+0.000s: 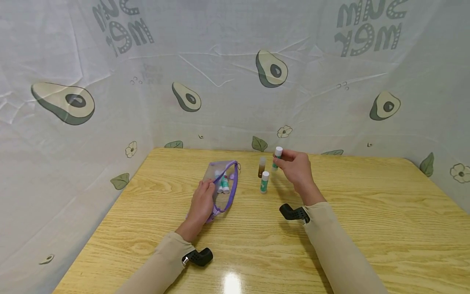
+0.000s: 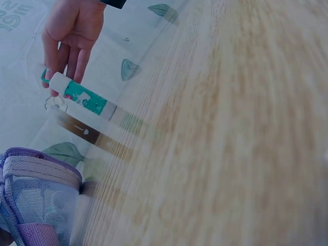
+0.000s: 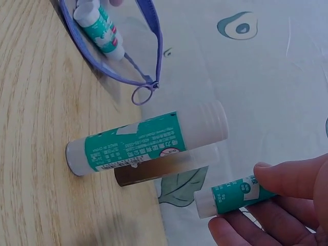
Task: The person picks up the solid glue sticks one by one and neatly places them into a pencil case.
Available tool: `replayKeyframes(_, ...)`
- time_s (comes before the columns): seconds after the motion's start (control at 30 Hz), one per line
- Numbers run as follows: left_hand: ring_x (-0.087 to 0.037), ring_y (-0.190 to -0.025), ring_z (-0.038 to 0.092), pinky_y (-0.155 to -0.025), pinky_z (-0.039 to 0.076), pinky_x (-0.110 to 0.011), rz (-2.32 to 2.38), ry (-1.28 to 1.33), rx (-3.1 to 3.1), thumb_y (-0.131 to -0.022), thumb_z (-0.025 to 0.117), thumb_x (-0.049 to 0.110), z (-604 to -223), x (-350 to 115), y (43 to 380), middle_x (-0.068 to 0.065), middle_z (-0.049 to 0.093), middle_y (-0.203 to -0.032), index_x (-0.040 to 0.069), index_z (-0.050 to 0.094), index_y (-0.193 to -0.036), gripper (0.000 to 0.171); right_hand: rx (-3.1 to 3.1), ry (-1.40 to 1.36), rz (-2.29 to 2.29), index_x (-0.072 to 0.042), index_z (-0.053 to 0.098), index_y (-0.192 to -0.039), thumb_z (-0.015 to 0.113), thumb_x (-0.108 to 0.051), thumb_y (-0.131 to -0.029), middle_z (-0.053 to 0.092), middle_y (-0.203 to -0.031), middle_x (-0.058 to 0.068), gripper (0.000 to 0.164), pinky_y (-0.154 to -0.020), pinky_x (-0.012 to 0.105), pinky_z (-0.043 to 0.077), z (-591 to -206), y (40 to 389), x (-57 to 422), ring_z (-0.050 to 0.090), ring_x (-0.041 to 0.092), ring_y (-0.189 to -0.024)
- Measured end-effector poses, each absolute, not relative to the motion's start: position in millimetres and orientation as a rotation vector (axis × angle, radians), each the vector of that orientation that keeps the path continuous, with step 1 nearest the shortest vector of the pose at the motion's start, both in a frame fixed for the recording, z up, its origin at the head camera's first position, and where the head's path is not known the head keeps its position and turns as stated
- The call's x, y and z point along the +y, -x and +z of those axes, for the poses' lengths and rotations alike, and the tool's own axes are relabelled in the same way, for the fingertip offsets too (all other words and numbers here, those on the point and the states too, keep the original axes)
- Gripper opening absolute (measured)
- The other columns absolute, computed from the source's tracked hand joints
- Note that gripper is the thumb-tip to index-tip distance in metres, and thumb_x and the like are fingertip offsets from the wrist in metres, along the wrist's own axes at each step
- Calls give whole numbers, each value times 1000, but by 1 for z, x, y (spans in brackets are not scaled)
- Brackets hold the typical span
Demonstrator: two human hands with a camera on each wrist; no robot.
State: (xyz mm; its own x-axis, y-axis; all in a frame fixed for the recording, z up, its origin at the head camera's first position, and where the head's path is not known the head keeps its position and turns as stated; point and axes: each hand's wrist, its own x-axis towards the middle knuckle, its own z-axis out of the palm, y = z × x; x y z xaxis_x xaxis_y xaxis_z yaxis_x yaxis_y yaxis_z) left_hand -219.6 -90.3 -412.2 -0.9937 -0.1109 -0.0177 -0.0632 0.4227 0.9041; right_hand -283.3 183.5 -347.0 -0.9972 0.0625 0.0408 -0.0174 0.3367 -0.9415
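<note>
My left hand (image 1: 202, 202) grips the near-left side of a mesh pouch (image 1: 231, 196) with purple zip trim, its mouth spread apart. Inside lie green-and-white glue sticks (image 1: 225, 185), seen also at the top of the right wrist view. Between thumb and fingers my right hand (image 1: 298, 169) pinches a small glue stick (image 3: 233, 196), white cap upward, at the table's far side. To its left a larger glue stick (image 1: 264, 183) stands upright. Just behind that one is a brown tube (image 1: 261, 168) with a clear top. In the left wrist view, the left hand is almost wholly hidden.
A pale wood-grain table (image 1: 257, 245) lies under everything. Behind and along its sides hangs a white cloth (image 1: 227, 110) printed with avocados and leaves. A ring pull (image 3: 142, 95) hangs from the pouch's zip. Each wrist carries a black camera mount (image 1: 293, 213).
</note>
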Motion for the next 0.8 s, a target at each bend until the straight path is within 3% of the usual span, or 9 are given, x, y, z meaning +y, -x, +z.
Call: replayKeyframes(0.8, -42, -166, 14, -133, 11, -66, -1647, -153, -2602, -114, 31, 34, -412, -91, 219, -20, 38, -170, 2, 50, -156, 56, -2450, -109, 1751, 2, 60, -148, 63, -15, -107, 65, -147, 24, 44, -119, 49, 49, -324, 274, 179, 64, 37, -136)
